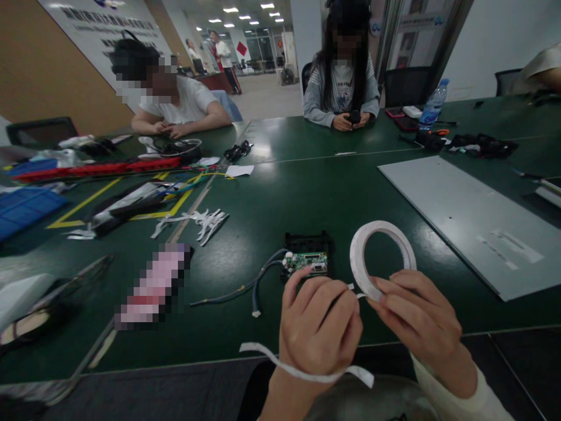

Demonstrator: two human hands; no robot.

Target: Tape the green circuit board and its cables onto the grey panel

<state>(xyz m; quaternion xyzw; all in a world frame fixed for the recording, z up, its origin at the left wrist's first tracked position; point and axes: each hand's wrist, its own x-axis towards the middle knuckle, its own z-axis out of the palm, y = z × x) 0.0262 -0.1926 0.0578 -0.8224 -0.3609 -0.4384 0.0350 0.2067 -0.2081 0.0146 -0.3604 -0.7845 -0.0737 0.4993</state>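
- Right hand (421,327) — lower right of centre, white sleeve cuff. Fingers clamped on the lower rim of the tape roll (382,257), a thin white ring held upright with its hollow centre facing the camera.
- Left hand (318,327) — bottom centre, fingers curled. Thumb and forefinger pinched on the loose tape end (356,292), just off the roll's lower left edge.
- Peeled strip (307,374): narrow, white, papery, draped across the left wrist with both ends hanging free.
- Roll is held in the air over the near part of the desk (333,181), which has a glossy dark green top. No contact.
- Circuit board (307,261): small green rectangle with white connectors, lying on a black plastic tray (307,241) just beyond the left hand's fingertips.
- Blue-grey cables (245,285) run left from the board in slack curves on the desk.
- Grey metal panel (460,216): flat, matte, right of frame.
- Heap of white strips (199,222), left of centre.
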